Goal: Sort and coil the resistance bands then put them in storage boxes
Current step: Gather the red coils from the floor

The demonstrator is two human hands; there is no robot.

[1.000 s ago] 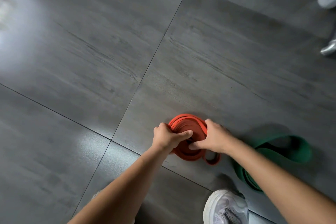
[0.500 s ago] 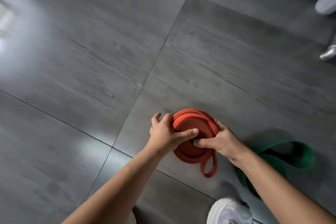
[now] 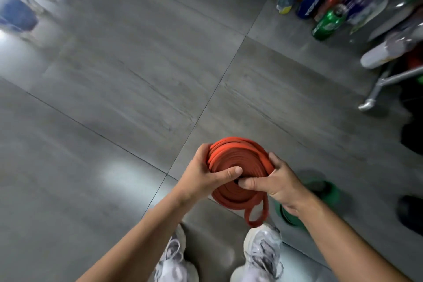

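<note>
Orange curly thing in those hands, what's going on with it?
A person is rolling up an orange resistance band. The left hand grips the coil's edge, and the right hand pinches near its middle. One short loop hangs loose at the bottom. A green band lies on the floor below the right arm.

A single wide-angle view comes from the person's head, aimed steeply down and a little forward at the grey tiled floor. It sits close. Both forearms enter from the bottom edge, and the left hand and right hand, gripping the orange band, lie just below centre toward 6 o'clock. The white shoes stand at 6 o'clock, almost beneath the lens. Farther floor runs up to 12 o'clock, with bottles at 1 o'clock. The edges are smeared with blur, and the tile joints slant across the frame.
</note>
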